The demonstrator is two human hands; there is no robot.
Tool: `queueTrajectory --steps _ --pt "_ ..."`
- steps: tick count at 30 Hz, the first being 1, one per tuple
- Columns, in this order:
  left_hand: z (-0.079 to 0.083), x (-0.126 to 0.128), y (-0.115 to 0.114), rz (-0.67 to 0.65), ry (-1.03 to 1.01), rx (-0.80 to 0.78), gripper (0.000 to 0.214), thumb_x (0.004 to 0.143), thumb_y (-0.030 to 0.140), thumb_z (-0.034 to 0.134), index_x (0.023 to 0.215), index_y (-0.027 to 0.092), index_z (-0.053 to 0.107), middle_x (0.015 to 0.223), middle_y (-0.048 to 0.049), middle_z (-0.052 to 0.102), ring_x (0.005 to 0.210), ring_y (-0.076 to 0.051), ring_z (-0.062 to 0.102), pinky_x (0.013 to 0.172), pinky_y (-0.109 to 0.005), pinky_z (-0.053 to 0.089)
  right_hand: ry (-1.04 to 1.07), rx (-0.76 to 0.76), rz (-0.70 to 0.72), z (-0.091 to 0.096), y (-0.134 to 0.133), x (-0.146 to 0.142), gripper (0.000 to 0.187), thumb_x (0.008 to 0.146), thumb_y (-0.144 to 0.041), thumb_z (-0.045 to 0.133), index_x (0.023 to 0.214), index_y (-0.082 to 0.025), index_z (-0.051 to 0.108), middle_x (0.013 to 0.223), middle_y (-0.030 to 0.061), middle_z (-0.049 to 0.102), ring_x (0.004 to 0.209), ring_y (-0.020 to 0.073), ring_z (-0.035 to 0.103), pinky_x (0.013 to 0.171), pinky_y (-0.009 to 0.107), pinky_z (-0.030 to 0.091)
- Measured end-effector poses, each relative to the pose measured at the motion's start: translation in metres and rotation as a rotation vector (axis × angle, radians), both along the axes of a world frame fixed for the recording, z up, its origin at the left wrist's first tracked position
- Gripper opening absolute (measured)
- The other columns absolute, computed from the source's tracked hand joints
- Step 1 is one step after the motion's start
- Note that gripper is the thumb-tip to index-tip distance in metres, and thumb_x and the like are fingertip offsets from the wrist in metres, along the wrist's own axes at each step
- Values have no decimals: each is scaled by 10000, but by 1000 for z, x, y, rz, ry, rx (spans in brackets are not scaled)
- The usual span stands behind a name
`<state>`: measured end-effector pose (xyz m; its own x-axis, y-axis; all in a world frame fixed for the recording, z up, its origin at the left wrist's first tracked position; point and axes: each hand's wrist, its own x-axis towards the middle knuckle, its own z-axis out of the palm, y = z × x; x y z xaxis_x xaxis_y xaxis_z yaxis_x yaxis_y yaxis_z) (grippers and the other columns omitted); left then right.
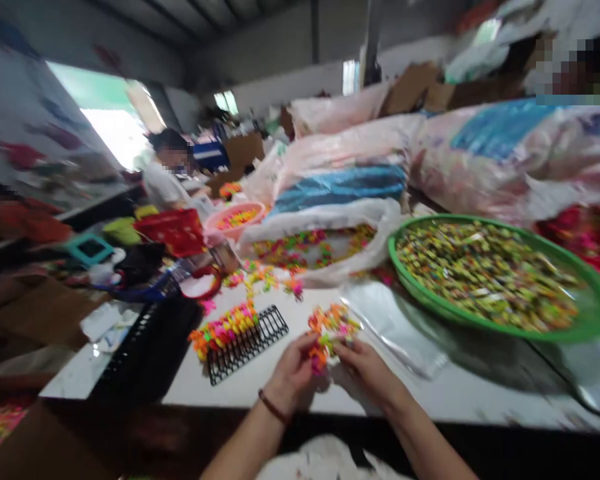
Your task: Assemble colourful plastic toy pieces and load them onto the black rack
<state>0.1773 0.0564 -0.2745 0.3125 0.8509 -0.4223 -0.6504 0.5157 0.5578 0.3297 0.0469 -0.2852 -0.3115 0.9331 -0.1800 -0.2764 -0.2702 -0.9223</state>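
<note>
My left hand (294, 375) and my right hand (364, 370) meet over the near edge of the white table (260, 383). Both are closed on a bunch of small colourful plastic pieces (330, 327), orange, pink and green. A red band sits on my left wrist. Just left of my hands lies a black slotted rack (253, 347) with a row of the same colourful pieces (223, 329) set along its upper edge.
A large green basin (593, 313) of small coloured pieces stands at the right. A clear plastic bag (397, 330) lies flat before it. A white bag of pieces (320, 247), a pink bowl (235, 220), a red basket (173, 230) and black trays (147, 353) lie left. Another person (167, 173) sits at the far left. Big sacks (430, 153) are piled behind.
</note>
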Motion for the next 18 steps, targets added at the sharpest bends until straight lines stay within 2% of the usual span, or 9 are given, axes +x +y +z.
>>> queueTrajectory --steps 2,5,8,13,18 --pt "-1 -7 3 -15 -20 -50 228 681 126 779 879 130 665 865 -70 711 735 -164 685 697 -262 563 108 -88 22 -4 -2 2 379 736 -482 804 853 -167 630 529 -91 380 432 35 264 399 176 189" --pt "-2 -13 5 -11 -9 -43 254 664 101 802 867 142 653 850 -34 698 746 -146 678 725 -256 564 298 -218 58 -1 -3 4 365 712 -389 841 834 -162 583 574 -102 394 419 9 209 371 148 124" --pt "0 -13 1 0 28 -12 283 636 109 840 835 143 642 787 -4 671 697 -119 653 684 -230 548 448 -333 87 0 -3 6 338 698 -307 847 780 -156 556 561 -101 403 411 0 206 359 117 145" --pt "9 -7 -2 65 91 69 367 596 132 888 882 154 659 836 16 677 701 -78 627 659 -184 514 523 -500 156 -15 -1 10 206 765 -253 747 868 -119 629 554 -50 513 389 1 212 333 95 166" --pt "15 -3 -5 123 251 295 294 614 191 882 818 161 672 800 17 680 711 -87 609 699 -207 503 582 -592 261 -21 2 12 211 787 -284 688 890 -109 630 574 -14 575 371 8 234 315 89 178"
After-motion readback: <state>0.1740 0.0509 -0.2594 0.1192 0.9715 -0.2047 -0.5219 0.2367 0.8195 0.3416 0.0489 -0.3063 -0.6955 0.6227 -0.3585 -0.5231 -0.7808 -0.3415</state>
